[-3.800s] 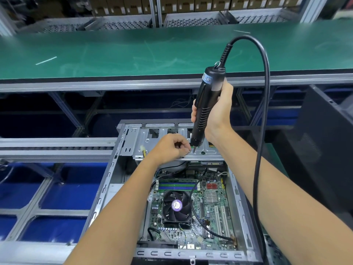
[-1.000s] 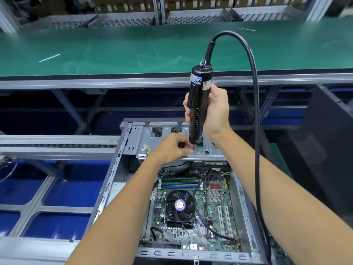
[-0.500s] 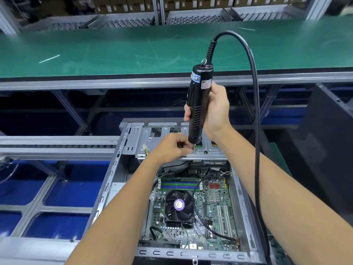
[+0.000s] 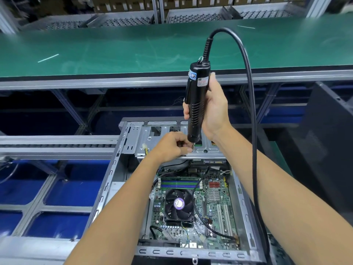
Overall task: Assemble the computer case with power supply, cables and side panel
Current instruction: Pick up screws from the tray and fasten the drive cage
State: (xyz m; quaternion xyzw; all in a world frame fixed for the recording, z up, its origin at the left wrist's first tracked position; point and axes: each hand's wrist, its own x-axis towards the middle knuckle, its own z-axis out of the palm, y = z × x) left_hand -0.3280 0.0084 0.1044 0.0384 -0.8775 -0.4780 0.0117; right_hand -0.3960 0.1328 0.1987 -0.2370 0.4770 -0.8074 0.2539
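Head view: screwdriver [image 4: 196, 104] label, writing unreadable.

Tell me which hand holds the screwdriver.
The right hand, wrapped around the upright black screwdriver. The left hand only pinches at its tip, down on the metal bracket.

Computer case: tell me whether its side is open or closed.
Open. The computer case has no side panel on; its motherboard and fan lie exposed.
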